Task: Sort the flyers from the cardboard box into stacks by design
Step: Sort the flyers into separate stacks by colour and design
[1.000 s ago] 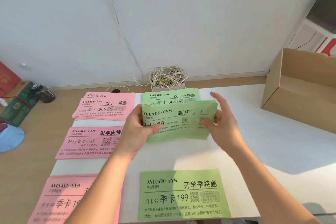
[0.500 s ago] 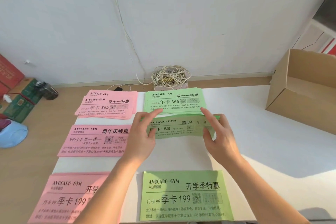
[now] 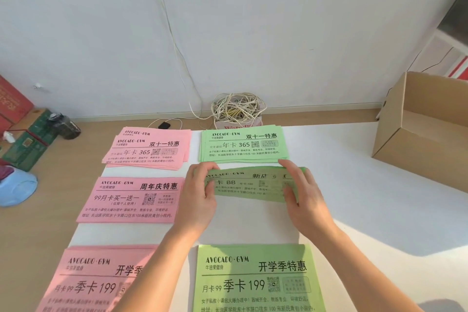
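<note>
Holding: green flyer bundle (image 3: 249, 183), mid-table (image 3: 354, 175)
Left hand (image 3: 200, 200): fingers (image 3: 203, 168) curled round its 9 o'clock end
Right hand (image 3: 306, 200): fingers pinching its 3 o'clock end

One head-worn wide-angle camera looks forward and steeply down over the white table (image 3: 354, 185), close above it, facing the wall (image 3: 253, 33) behind.

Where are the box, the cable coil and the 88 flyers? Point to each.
Box (image 3: 425, 159): head view, outer side wall.
Cable coil (image 3: 238, 107): head view, middle of tangle.
88 flyers (image 3: 249, 184): head view, printed face.
</note>
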